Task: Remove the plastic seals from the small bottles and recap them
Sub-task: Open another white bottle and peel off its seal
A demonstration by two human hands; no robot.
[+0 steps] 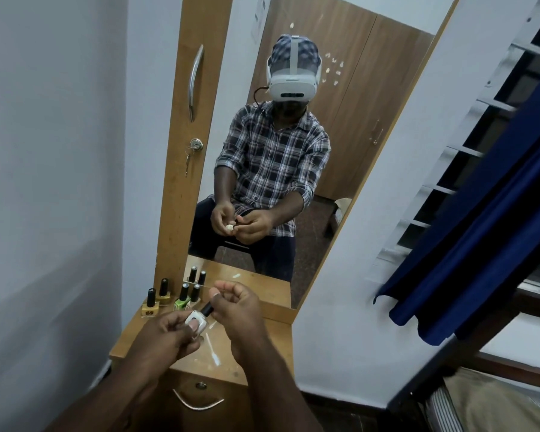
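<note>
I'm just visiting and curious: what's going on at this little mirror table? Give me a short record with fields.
Place: wooden dressing table with a tall mirror
In hand: small white glass bottle with black cap
Left hand: grips the bottle's body
Right hand: fingers pinch the black cap
Waiting bottles: two gold bottles, one green bottle, one dark-capped bottle, standing upright by the mirror
Seal state: cannot tell
Nearby: dark blue curtain at the window

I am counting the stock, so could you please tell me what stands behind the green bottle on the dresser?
Behind the green bottle a dark-capped bottle stands before the mirror; the two beyond are reflections. Its body is hidden, so its colour cannot be told.
</note>
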